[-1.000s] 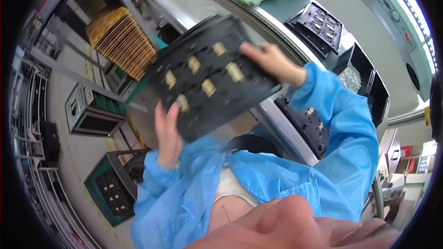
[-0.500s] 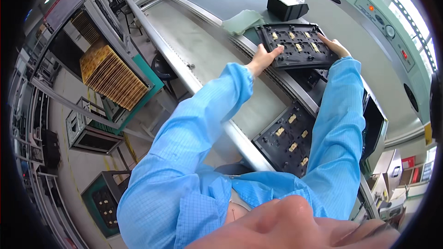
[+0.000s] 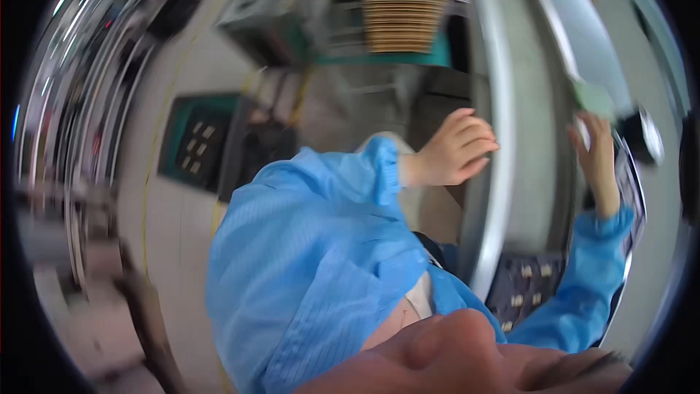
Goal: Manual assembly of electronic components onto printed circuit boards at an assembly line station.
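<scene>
My left hand (image 3: 456, 149) hangs in the air beside the silver conveyor rail (image 3: 497, 138). Its fingers are loosely bent and apart, with nothing in them. To the right, my right hand (image 3: 599, 153) reaches over the line beside a pale green cloth (image 3: 594, 99), thumb apart from the fingers; I see no grip on anything. Partly behind the right wrist and sleeve is a dark tray (image 3: 628, 175), blurred. A black tray with several cream-coloured pieces (image 3: 538, 271) lies on the conveyor near my body, partly covered by my right sleeve.
A black bin with white plastic (image 3: 642, 137) stands beyond my right hand. Left on the floor is a green-lined box (image 3: 169, 153) holding another black tray. A stack of brown boards (image 3: 407, 7) rests on a teal-edged stand at the far side. Much is smeared by motion.
Both hands have let go of the black tray they held. My left hand has swung left, off the line, and the view has turned left.
</scene>
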The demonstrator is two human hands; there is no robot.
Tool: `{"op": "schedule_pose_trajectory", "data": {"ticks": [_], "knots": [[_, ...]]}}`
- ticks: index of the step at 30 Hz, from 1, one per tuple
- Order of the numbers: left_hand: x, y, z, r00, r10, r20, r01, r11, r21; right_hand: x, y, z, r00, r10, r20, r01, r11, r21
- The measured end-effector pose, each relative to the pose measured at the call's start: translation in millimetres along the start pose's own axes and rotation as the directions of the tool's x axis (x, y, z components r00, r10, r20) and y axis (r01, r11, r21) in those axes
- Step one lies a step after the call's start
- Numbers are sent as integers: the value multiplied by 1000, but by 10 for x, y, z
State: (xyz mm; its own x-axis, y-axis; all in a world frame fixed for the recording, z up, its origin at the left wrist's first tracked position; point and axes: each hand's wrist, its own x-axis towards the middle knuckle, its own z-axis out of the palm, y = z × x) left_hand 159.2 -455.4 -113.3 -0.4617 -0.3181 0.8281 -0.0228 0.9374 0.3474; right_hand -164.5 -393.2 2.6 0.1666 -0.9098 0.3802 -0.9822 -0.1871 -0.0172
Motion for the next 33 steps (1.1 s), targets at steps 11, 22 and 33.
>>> {"op": "schedule_pose_trajectory", "data": {"ticks": [11, 22, 33], "knots": [[-3719, -208, -4125, 401, -309, -862, 602, -620, 502, 2128, -4568, 2850, 801, -581, 141, 109, 374, 921], [-4341, -270, -4339, -29, -221, -975, 569, -806, 166, 2540, -7089, 4080, 486, -638, 598, 128, 729, 673], [-4383, -465, -4615, -352, 30, -936, 584, -774, -245, 2417, -7358, 4245, 695, -536, 480, 132, 751, 647]]}}
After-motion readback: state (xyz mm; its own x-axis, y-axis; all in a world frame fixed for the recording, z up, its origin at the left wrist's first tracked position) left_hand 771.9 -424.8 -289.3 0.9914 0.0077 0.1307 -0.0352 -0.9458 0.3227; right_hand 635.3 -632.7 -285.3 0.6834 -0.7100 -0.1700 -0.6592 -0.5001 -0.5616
